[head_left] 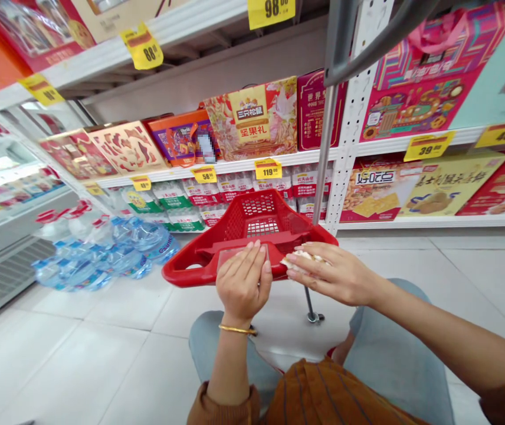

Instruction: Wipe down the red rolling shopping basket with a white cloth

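Note:
A red plastic shopping basket (221, 239) with meshed walls is in front of my knees, its near rim towards me. Flat on the clear panel of that rim lies my left hand (243, 280), fingers stretched out and side by side, holding nothing visible. At the rim's right end my right hand (338, 271) is closed over a crumpled white cloth or tissue (308, 258), pressing it to the red plastic. My fingers hide part of the cloth. A metal pole (325, 153) with a grey handle (334, 53) rises beside the basket's right side.
Shelves with gift boxes (252, 121) and yellow price tags (268, 169) face me. Shrink-wrapped bottles (202, 192) stand on the lowest shelf. Large blue-tinted water bottles (84, 260) are on the tiled floor to the left, near a chiller (9, 265). A small wheel (315, 317) shows below the basket.

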Available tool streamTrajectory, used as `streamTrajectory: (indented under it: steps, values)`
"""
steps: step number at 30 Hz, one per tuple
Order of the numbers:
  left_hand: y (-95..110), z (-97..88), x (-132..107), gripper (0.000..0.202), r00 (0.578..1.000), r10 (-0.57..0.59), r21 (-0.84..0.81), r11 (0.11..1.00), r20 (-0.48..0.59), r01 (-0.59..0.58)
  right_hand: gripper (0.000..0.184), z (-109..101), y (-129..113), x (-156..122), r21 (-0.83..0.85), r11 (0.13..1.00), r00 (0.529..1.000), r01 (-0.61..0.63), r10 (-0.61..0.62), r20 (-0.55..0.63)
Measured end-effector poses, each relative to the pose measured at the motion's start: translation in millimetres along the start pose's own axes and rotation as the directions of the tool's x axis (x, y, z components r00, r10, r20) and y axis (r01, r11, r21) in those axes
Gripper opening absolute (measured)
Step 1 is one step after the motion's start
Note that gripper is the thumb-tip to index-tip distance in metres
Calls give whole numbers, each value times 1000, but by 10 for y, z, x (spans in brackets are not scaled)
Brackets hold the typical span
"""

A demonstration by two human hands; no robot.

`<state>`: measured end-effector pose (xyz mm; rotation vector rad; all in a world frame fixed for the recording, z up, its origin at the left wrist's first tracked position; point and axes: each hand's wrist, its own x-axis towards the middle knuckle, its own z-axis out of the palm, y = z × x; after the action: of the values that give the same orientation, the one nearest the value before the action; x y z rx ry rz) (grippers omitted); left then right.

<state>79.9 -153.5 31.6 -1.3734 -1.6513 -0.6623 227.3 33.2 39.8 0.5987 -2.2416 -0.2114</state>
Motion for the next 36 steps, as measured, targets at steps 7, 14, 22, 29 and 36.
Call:
streamTrajectory:
  steps: [7,14,22,29,36]
  values:
    - [54,27,37,27,998,-53,-6,999,-23,53,40,-6,32,-163,-18,994,992,-111,110,-63]
    - [105,37,17,31,996,-87,-15,996,6,87,39,297,-368,259,25,973,956,-230,230,-181]
    - [51,25,20,32,999,-35,1,999,5,35,47,417,-260,96,-40,965,932,-260,240,-270]
    - [44,85,29,32,999,-40,-15,999,-19,39,51,260,-13,-179,48,941,902,-336,336,-271]
    - [53,110,39,30,996,-82,-4,997,-29,82,33,190,-35,-49,117,847,790,-519,528,-313]
